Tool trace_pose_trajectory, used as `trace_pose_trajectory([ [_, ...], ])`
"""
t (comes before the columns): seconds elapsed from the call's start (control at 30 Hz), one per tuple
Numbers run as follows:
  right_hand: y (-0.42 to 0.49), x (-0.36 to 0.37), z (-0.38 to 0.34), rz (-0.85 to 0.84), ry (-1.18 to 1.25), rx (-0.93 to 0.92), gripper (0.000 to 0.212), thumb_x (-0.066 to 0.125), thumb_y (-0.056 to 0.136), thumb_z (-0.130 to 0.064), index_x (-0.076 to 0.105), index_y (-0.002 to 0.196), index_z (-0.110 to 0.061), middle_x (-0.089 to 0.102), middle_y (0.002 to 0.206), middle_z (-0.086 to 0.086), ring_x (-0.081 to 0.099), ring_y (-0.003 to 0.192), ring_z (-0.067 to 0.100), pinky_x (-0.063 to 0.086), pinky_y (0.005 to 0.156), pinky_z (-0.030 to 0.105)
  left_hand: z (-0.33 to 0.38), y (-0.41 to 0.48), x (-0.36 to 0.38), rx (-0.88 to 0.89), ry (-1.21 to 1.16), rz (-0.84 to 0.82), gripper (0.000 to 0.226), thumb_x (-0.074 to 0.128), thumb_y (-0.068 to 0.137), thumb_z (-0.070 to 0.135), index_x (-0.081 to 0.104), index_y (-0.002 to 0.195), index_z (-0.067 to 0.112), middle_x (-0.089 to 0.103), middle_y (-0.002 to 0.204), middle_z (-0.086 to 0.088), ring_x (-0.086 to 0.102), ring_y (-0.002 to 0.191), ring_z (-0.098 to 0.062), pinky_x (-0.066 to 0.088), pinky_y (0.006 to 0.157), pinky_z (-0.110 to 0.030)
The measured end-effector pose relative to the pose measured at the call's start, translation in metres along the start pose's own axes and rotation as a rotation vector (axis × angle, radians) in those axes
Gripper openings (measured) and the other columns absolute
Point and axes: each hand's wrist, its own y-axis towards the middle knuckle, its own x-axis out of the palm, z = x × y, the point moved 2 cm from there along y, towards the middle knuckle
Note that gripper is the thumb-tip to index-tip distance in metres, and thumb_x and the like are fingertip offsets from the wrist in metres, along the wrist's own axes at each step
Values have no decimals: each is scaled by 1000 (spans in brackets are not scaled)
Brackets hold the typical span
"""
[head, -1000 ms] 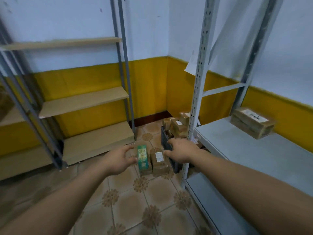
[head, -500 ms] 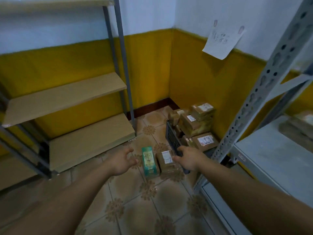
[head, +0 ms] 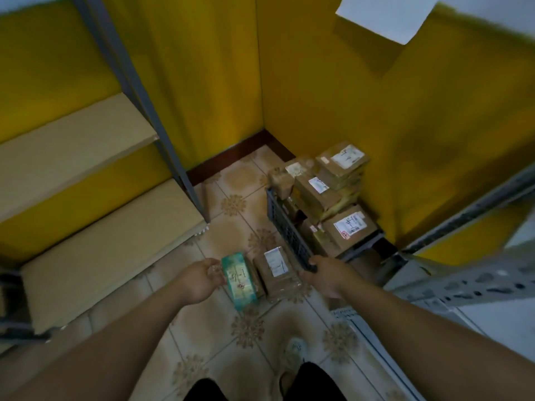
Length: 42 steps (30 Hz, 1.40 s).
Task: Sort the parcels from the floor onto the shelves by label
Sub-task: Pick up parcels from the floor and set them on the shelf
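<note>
Reaching down, your left hand (head: 197,282) curled its fingers (head: 213,270) loosely at the green parcel's (head: 238,280) left edge. Your right hand's (head: 327,276) fingers (head: 314,263) met the dark crate's (head: 285,227) near corner, just beside the brown parcel (head: 276,270). Blur hid whether either gripped. Both parcels lay side by side on the floor (head: 202,328). The right hand risked snagging the crate rather than the brown parcel, and a one-sided hold could have tipped the green one. Counted: two loose parcels, one crate, at least five labelled parcels (head: 348,227) heaped inside, two wooden shelves (head: 101,241) and one grey metal shelf (head: 477,283).
</note>
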Motion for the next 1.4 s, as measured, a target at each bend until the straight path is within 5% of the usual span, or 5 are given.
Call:
trace_pose_trajectory([
  [0.23, 121, 23, 16, -17, 146, 116, 49, 49, 102, -39, 44, 143, -13, 57, 135, 11, 58, 108, 24, 48, 93, 32, -29, 143, 11, 27, 83, -145, 66, 59, 92, 46, 37, 148, 19, 35, 155, -4, 45, 133, -23, 40, 105, -32],
  [0.47, 269, 104, 40, -39, 228, 227, 50, 46, 103, -37, 41, 146, -13, 51, 143, 12, 55, 119, 27, 44, 88, 31, -76, 305, 64, 20, 96, -147, 51, 63, 83, 42, 54, 129, 22, 68, 113, -2, 69, 89, -19, 59, 77, -36],
  [0.7, 427, 209, 84, -38, 211, 276, 54, 54, 98, -42, 41, 144, -16, 52, 141, 11, 54, 122, 28, 45, 92, 30, -122, 413, 144, 27, 162, 31, 90, 58, 72, 72, 36, 147, 27, 44, 145, -10, 47, 127, -35, 46, 100, -50],
  [1.03, 539, 294, 163, 20, 234, 446, 115, 75, 80, -49, -5, 157, -19, 5, 162, 18, 23, 145, 38, 34, 113, 44, -122, 457, 182, 83, 170, 311, 72, 62, 86, 55, 43, 139, 11, 48, 135, -19, 43, 123, -36, 26, 105, -39],
  [1.4, 534, 296, 163, 160, 406, 499, 93, 77, 81, -43, 24, 150, -8, 25, 146, 18, 41, 130, 37, 43, 105, 44, -117, 458, 190, 116, 195, 380, 70, 57, 89, 57, 44, 136, 8, 49, 128, -21, 42, 116, -39, 27, 101, -42],
])
